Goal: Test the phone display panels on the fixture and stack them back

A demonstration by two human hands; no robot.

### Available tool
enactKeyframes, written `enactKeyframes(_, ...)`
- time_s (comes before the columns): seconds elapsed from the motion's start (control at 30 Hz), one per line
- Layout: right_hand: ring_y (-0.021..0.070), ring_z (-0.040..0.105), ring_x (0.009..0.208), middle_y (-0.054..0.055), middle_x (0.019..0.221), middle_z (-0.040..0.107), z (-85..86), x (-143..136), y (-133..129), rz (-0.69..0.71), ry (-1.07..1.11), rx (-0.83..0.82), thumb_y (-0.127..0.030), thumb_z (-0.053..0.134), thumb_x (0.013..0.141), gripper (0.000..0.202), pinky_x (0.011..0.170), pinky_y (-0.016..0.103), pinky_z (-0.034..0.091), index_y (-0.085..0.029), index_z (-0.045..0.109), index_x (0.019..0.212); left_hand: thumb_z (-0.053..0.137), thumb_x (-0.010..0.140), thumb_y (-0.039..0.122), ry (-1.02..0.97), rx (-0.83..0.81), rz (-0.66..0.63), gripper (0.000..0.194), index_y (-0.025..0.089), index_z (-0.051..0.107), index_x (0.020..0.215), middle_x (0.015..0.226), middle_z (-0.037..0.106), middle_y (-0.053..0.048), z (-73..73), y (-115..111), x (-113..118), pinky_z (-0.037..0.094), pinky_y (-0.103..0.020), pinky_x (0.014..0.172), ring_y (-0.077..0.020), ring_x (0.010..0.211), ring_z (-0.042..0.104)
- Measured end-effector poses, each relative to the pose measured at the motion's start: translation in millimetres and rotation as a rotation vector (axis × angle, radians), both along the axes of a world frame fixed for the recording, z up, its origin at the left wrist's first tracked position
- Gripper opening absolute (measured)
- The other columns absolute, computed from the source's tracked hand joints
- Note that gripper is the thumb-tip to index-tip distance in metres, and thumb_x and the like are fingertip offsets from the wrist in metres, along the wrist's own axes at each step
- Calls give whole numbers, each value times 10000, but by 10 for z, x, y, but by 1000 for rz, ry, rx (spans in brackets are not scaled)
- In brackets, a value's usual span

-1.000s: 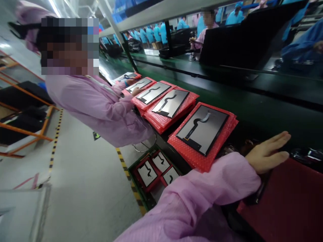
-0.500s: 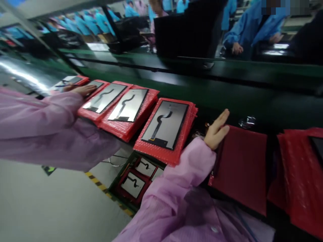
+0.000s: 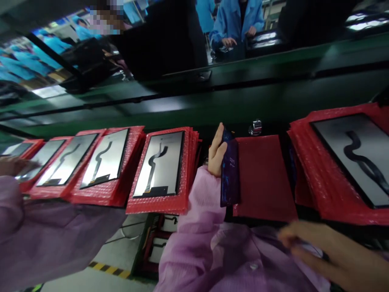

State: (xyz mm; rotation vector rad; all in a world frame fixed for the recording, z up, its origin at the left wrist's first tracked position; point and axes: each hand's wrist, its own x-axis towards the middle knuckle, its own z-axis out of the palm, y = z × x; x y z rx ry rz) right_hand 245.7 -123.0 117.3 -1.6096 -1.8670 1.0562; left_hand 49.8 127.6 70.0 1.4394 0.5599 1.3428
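My left hand (image 3: 216,152) is stretched out, palm turned right, against the left side of a dark blue glossy panel (image 3: 230,172) with faint lettering. The panel looks tilted on its long edge. Just right of it lies a flat red sleeve (image 3: 263,174). My right hand (image 3: 322,251), blurred, is low at the right with its fingers curled around something small, pale and dark, that I cannot make out. Left of my left hand, a display panel (image 3: 161,164) with a black flex cable rests on a stack of red bubble sleeves (image 3: 133,206).
More red stacks with display panels (image 3: 105,158) run leftward, where another person's hand (image 3: 18,165) reaches over. On the right sits another display panel (image 3: 358,156) on red sleeves. A metal fitting (image 3: 255,127) is behind. Below, a crate (image 3: 140,251) holds panels.
The view has swung to the right. My right hand has come into view. The dark blue panel now shows beside my left hand, at the red sleeve's left edge.
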Motion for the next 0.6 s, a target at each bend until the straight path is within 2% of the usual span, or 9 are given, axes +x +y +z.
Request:
enactKeyframes(0.03,186,723,855,1,982,747,59,-73,284,44,82,-18,-414,556,946,174,755,314,634,-354,695,1032,620,931,496,-10,-13,1,549,258,599,1426,1599,457,-22,11,-6,3,163,-379,1317,-262,1553,287)
enactKeyframes(0.1,215,703,999,37,1088,727,46,-207,876,-37,201,156,-262,523,910,230,898,390,605,-288,645,1103,622,933,464,-21,-31,-2,527,262,605,1420,1588,472,-11,32,-23,7,183,-370,1314,-258,1546,306)
enactKeyframes(0.13,233,686,1024,51,1095,715,-33,-259,1149,-144,224,273,-187,508,853,294,903,420,594,-272,628,1107,617,937,442,-18,-34,-4,511,268,608,1417,1586,475,-2,40,-32,8,190,-365,1313,-252,1541,316)
enactKeyframes(0.23,293,629,1070,98,1076,677,-459,-359,1712,-353,197,364,-102,460,764,372,971,548,522,-244,580,1086,573,960,378,-4,-17,15,458,293,616,1408,1580,478,31,47,-57,6,192,-339,1311,-219,1541,316)
enactKeyframes(0.3,320,612,1047,123,1035,659,-748,-395,1825,-409,193,384,-95,460,722,373,953,600,503,-212,552,1064,531,977,351,9,-8,35,441,309,614,1408,1575,484,49,43,-70,6,192,-322,1309,-195,1549,295)
enactKeyframes(0.37,314,607,1040,123,1025,658,-917,-426,1770,-397,197,392,-95,475,704,366,946,586,507,-202,544,1047,517,981,346,39,-3,43,437,315,615,1406,1569,490,56,43,-81,12,201,-318,1306,-189,1549,294)
enactKeyframes(0.43,289,604,1081,114,1082,665,-939,-457,1647,-299,215,458,-78,487,704,410,969,536,514,-205,556,1088,534,972,380,63,0,54,445,321,614,1405,1565,497,54,47,-85,24,232,-329,1300,-200,1540,321)
enactKeyframes(0.53,244,575,1217,93,1235,656,-838,-487,1526,-117,304,640,-42,473,767,519,1044,470,494,-235,533,1245,566,953,456,70,-9,74,480,321,605,1412,1570,491,47,56,-81,42,279,-350,1287,-227,1523,359)
enactKeyframes(0.6,221,572,1249,81,1278,644,-808,-480,1534,-178,376,668,-51,466,824,504,1071,448,478,-254,508,1284,585,944,491,73,-12,76,503,300,610,1409,1576,486,31,60,-73,43,251,-351,1296,-240,1531,338)
